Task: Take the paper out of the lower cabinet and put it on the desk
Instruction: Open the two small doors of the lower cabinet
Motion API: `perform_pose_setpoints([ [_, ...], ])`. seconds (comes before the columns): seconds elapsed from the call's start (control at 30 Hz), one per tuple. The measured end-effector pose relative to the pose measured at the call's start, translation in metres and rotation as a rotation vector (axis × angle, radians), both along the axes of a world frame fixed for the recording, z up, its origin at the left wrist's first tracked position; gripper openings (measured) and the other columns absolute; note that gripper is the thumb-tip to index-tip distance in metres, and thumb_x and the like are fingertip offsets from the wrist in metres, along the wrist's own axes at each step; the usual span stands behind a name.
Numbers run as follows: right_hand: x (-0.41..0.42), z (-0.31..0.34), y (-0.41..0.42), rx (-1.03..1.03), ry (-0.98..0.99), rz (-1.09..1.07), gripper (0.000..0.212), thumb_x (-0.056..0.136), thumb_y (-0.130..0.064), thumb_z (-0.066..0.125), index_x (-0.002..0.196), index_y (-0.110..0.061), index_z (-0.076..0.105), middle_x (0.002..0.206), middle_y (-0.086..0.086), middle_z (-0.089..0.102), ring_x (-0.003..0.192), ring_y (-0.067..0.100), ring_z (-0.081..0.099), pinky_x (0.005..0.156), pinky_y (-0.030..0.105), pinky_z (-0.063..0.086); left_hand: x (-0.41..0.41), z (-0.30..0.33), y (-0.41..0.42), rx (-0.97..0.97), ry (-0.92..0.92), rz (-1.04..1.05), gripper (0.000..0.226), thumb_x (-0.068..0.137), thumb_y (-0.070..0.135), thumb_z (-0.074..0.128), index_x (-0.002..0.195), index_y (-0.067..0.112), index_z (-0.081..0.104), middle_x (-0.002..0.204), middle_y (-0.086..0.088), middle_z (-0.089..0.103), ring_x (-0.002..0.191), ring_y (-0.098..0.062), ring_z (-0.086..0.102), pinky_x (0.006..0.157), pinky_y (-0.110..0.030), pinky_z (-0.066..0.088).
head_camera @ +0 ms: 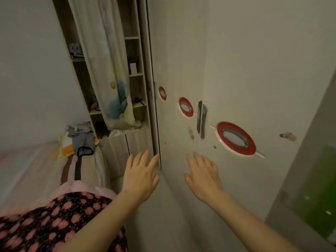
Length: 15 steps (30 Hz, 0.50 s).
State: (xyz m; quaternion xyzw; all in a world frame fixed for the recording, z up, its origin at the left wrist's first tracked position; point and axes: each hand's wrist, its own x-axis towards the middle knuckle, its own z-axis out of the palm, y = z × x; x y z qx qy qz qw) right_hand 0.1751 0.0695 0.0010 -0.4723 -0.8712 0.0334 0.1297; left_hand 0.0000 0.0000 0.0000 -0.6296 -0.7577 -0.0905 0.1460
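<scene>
At centre: left hand (141, 176) and right hand (202, 176), both spread wide, holding nothing; lower cabinet door (116, 153) at 10 o'clock of left hand. Paper unseen.

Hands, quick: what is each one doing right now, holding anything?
Left hand: open, fingers spread, holding nothing, at the wardrobe door edge.
Right hand: open, empty, in front of that door.

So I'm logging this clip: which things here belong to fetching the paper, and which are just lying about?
Job:
left hand, open
right hand, open
wardrobe door
lower cabinet doors, shut
No paper visible.

Lying about:
clothes on the bed
curtain
shelves
</scene>
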Motion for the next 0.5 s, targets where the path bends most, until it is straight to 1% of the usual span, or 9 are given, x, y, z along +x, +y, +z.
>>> perform_pose_setpoints([
  [0.07,-0.019,-0.005,0.03,-0.009,0.055,0.032,0.056,0.094,-0.031,0.042,0.144,-0.019,0.019,0.153,0.009,0.023,0.137,0.029,0.024,0.113,0.045,0.021,-0.019,-0.005,0.027,0.004,-0.015,0.029,0.06,0.087,0.04,0.05,0.141,0.026,0.028,0.149,-0.013,0.034,0.138,-0.033,0.029,0.115,-0.05,0.015],
  [0.17,-0.055,-0.009,0.081,-0.017,0.08,0.092,0.057,0.093,-0.031,0.043,0.144,-0.019,0.02,0.15,0.008,0.029,0.134,0.028,0.028,0.109,0.043,0.024,-0.051,-0.012,0.075,-0.032,-0.027,0.077,0.06,0.089,0.042,0.044,0.142,0.027,0.02,0.152,-0.011,0.027,0.14,-0.031,0.022,0.116,-0.048,0.01],
  [0.27,-0.088,-0.013,0.128,-0.049,0.066,0.132,0.057,0.093,-0.031,0.043,0.144,-0.019,0.02,0.147,0.009,0.032,0.132,0.029,0.03,0.108,0.043,0.025,-0.076,-0.02,0.116,-0.03,-0.074,0.128,0.059,0.09,0.043,0.043,0.142,0.027,0.021,0.152,-0.01,0.027,0.14,-0.03,0.023,0.116,-0.048,0.011],
  [0.4,-0.131,-0.025,0.183,-0.071,0.03,0.201,0.055,0.093,-0.031,0.043,0.143,-0.018,0.022,0.15,0.01,0.029,0.133,0.029,0.029,0.109,0.044,0.025,-0.109,-0.031,0.158,-0.074,-0.116,0.197,0.058,0.091,0.044,0.039,0.142,0.029,0.018,0.153,-0.008,0.025,0.14,-0.027,0.02,0.118,-0.046,0.013],
  [0.5,-0.17,-0.04,0.222,-0.102,-0.006,0.236,0.054,0.093,-0.033,0.042,0.142,-0.018,0.023,0.15,0.009,0.03,0.133,0.029,0.029,0.108,0.043,0.026,-0.147,-0.041,0.187,-0.092,-0.141,0.256,0.058,0.091,0.044,0.038,0.143,0.028,0.017,0.153,-0.007,0.024,0.14,-0.026,0.019,0.117,-0.046,0.011],
])
